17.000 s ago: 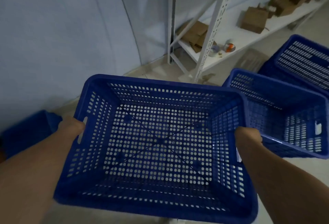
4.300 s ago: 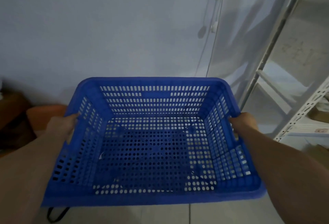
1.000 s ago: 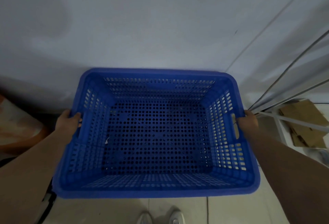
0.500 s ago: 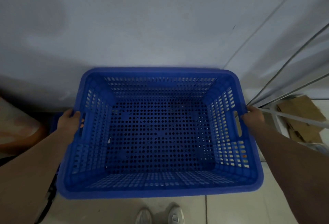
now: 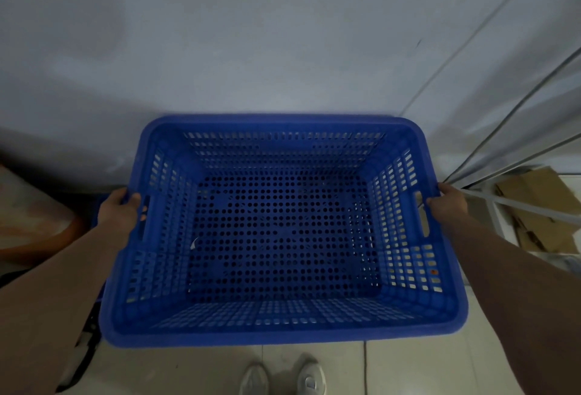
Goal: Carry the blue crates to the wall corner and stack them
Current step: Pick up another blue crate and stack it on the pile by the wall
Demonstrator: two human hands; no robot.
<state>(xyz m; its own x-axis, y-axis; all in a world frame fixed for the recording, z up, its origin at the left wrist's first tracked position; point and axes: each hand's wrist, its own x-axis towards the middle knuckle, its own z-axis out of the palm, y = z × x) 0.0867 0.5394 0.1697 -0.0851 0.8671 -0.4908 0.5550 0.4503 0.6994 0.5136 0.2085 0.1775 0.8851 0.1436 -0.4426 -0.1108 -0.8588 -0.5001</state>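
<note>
Blue crate [image 5: 283,231] sits in front of the person, far rim near the wall [image 5: 251,33], above the tiled floor [image 5: 188,369]. Left hand [image 5: 118,210] and right hand [image 5: 448,204] are each closed over a side rim by the handle slots. My read: it's going down onto a crate below, whose blue edge [image 5: 96,218] peeks out by the left wrist. Keep it level, match corners, lower both sides together, let go only once seated. Crate is empty apart from a small pale fleck [image 5: 195,242]. Cardboard [image 5: 534,206] lies on the rack to the right.
</note>
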